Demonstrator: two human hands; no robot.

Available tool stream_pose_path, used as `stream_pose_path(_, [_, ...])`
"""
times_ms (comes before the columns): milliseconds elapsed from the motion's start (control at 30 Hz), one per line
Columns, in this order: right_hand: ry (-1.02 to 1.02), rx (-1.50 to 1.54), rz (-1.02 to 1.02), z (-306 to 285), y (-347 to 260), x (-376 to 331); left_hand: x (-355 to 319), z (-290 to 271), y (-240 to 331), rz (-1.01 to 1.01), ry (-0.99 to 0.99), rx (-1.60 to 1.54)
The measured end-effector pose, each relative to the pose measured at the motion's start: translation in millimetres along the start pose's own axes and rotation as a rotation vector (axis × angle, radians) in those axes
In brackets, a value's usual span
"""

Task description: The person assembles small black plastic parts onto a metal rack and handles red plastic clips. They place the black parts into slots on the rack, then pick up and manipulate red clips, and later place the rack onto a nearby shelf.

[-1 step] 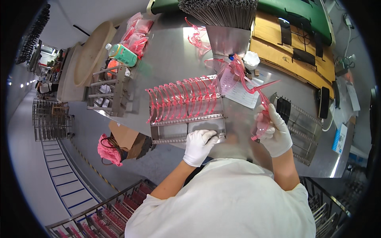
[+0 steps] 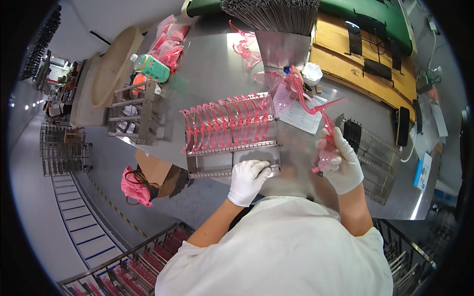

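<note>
Comparing with the frame just before, we find almost no change: both hands keep their places, and the row of pink pieces (image 2: 196, 132) looks the same. Only the pink plastic piece (image 2: 323, 160) in the right hand (image 2: 345, 170) seems perhaps a little turned, but we cannot be sure. For the work, we judge that this small difference brings nothing new to the rack.

The right hand, in a white glove, is closed with bent fingers around this translucent piece, which hangs partly below the fingertips. The left hand (image 2: 249, 182), gloved also, lies with curled fingers on the near right corner of the metal rack (image 2: 207, 175); if it grips the bar or only rests there, we cannot tell. We do not see any pink piece in it.

Beyond the left hand and toward its left, the row of pink pieces stands side by side across the far part of the rack. Beyond the right hand, a loose pink bundle (image 2: 296, 86) lies near a paper sheet (image 2: 298, 123) on the worktop (image 2: 207, 64). One strand of it comes down close to the held piece; whether they are joined, we cannot say. Just to the right of the right hand is a second metal rack (image 2: 382, 170).
</note>
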State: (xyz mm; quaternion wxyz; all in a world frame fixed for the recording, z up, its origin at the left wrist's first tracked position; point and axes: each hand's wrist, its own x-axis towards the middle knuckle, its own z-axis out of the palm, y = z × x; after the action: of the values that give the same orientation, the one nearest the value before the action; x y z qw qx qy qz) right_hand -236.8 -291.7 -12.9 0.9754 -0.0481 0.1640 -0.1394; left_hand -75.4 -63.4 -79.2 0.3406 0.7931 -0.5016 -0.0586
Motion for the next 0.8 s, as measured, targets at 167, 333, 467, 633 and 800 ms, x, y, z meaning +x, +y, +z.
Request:
stream_pose_path(167, [-0.019,0.117,0.025,-1.4,-0.9,5.9,7.3,3.7,5.3,0.077,0.039,0.007])
stream_pose_path(333, [0.019,0.178,0.064,2.1,2.4,9.3,8.4,2.9,10.3,0.072,0.013,-0.046])
stream_pose_path(467, [0.025,0.082,0.063,-1.9,4.7,9.0,11.4,-2.5,17.1,0.067,0.019,-0.089])
stream_pose_path(633, [0.136,-0.242,-0.08,22.1,15.4,3.0,24.9,-16.8,22.6,0.084,0.092,-0.138])
stream_pose_path(800, [0.136,-0.517,-0.099,27.0,20.2,-0.2,41.7,-34.6,29.4,-0.018,0.152,-0.259])
